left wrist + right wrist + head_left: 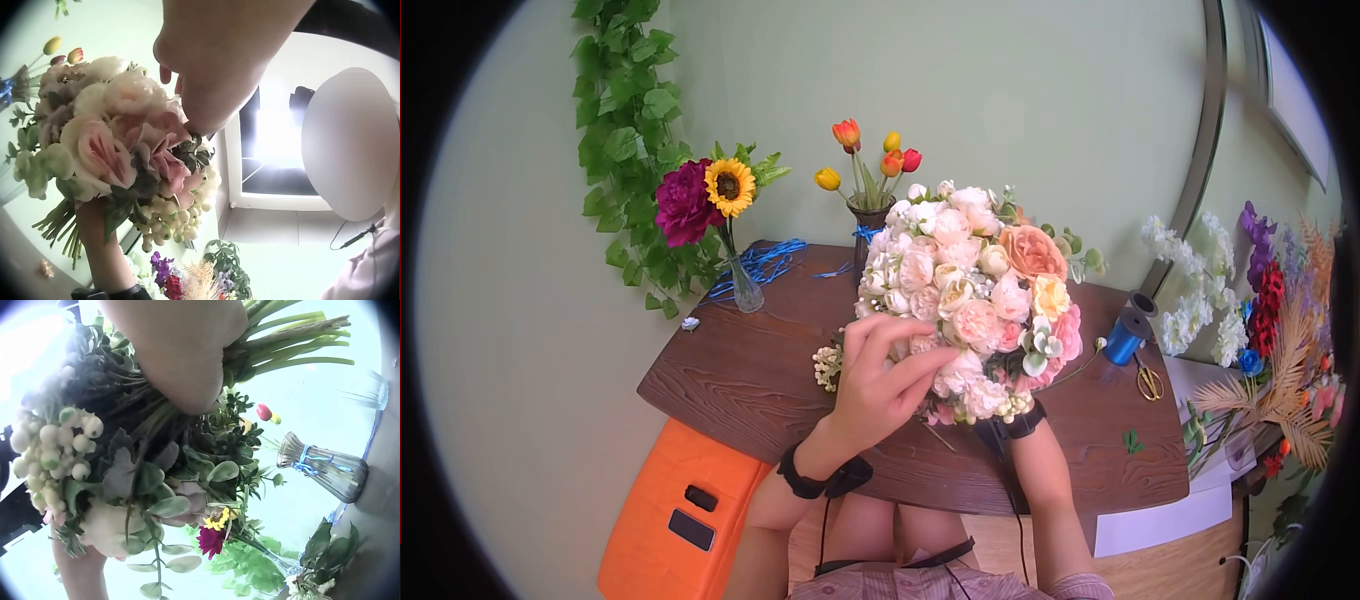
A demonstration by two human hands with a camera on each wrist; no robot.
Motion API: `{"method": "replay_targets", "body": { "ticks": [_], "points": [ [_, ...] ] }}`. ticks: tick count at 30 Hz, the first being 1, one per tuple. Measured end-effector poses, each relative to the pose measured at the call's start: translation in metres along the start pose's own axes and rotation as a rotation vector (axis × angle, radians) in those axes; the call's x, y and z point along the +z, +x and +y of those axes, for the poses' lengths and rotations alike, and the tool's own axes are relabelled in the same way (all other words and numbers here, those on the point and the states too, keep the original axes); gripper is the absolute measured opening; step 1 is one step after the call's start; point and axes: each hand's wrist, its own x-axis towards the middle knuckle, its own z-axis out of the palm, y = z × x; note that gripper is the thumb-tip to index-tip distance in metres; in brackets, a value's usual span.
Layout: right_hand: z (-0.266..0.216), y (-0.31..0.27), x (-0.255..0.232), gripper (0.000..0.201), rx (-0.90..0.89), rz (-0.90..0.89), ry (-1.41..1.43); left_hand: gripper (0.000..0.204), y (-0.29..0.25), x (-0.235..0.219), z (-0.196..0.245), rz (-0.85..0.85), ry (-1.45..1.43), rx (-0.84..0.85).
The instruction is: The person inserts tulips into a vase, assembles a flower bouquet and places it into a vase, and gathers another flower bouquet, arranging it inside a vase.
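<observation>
A large round bouquet of white, pink and peach flowers [975, 325] is held up over the table. My left hand [880, 385] rests on its near left side, thumb side not clear, with fairly straight, slightly spread fingers touching the blooms. Beneath the flowers my right hand grips the bundled stems; the bouquet hides it in the head view. The right wrist view shows this hand [181, 353] around the green stems [294, 350], whose cut ends stick out past it. White berries [62, 444] and leaves hang at the bouquet's edge.
On the brown table [740, 375] stand a sunflower vase [747, 290] and a tulip vase [861, 255]. Blue ribbon [765, 268] lies at the back left; blue spools [1122, 340] and scissors [1148, 380] are at right. More flowers [1270, 330] stand beyond the right edge.
</observation>
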Motion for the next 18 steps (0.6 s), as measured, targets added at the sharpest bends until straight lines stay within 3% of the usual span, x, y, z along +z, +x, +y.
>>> {"method": "replay_targets", "body": {
  "ticks": [3,5,11,18],
  "points": [
    [0.003,-0.002,0.001,0.037,-0.005,0.0,-0.002,0.032,0.002,0.0,-0.001,0.015,0.024,-0.012],
    [0.002,0.001,0.004,0.037,-0.01,0.0,-0.004,0.034,0.001,-0.002,-0.002,-0.051,-0.005,-0.124],
    [0.008,-0.002,0.0,0.037,-0.026,-0.003,-0.009,0.045,0.003,-0.01,-0.004,-0.178,0.026,-0.177],
    [0.015,-0.007,-0.004,0.037,-0.044,-0.004,-0.016,0.047,0.009,-0.011,-0.003,-0.201,0.07,-0.267]
  ]
}}
